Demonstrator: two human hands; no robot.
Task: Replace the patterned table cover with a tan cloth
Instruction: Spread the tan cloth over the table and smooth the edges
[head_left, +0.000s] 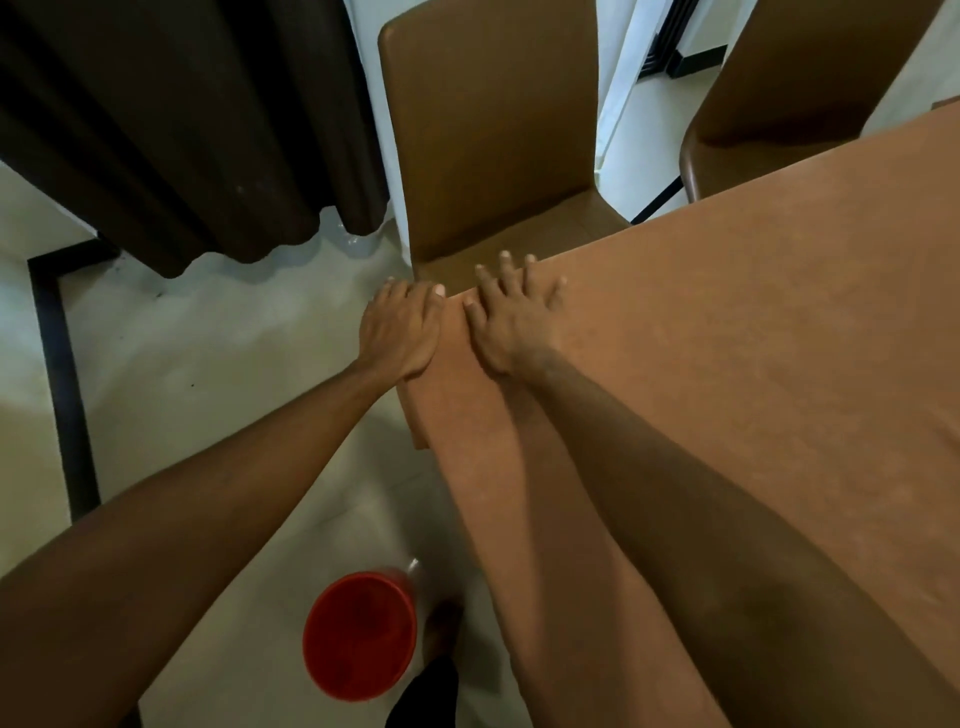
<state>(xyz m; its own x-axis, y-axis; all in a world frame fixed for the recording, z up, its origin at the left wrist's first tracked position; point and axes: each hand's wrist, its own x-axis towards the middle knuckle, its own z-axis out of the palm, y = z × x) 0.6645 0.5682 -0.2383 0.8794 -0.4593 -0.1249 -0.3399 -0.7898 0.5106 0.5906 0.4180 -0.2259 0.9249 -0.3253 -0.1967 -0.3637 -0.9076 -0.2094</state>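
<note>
Two hands on the smoothing step, seemingly: left hand (400, 332) curled over the corner of the plain tan cloth (753, 312) already covering the table, right hand (511, 325) flat on top, fingers splayed; next, likely evening the overhang

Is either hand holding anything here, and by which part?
The left hand grips the tan cloth at its corner overhang; right hand only presses flat on top.
</note>
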